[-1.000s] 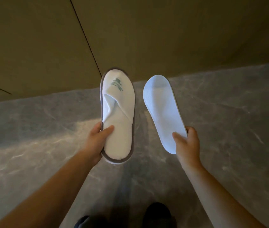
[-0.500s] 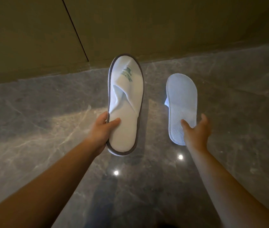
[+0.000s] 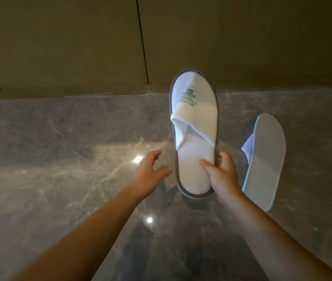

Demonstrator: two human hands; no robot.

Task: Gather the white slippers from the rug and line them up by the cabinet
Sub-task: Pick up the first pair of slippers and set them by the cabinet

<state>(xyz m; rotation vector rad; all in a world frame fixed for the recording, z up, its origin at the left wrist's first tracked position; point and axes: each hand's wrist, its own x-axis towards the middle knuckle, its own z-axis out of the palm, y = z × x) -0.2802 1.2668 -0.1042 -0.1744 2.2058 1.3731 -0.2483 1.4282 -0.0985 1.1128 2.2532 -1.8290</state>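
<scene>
slipper point(image 3: 194, 136) toe toward cabinet point(image 3: 242, 37), long axis fore-aft | right hand point(image 3: 223, 175) clamped on heel | left hand point(image 3: 149, 171) fingers spread, empty | second slipper point(image 3: 266, 159) sole-up on floor point(image 3: 59, 149)

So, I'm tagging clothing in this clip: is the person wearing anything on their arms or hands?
Nothing shows. Both forearms are bare right to the bottom of the picture, with no sleeve or cuff in view. The left hand and the right hand wear no gloves, and no watch, bracelet or ring can be seen on either.
</scene>
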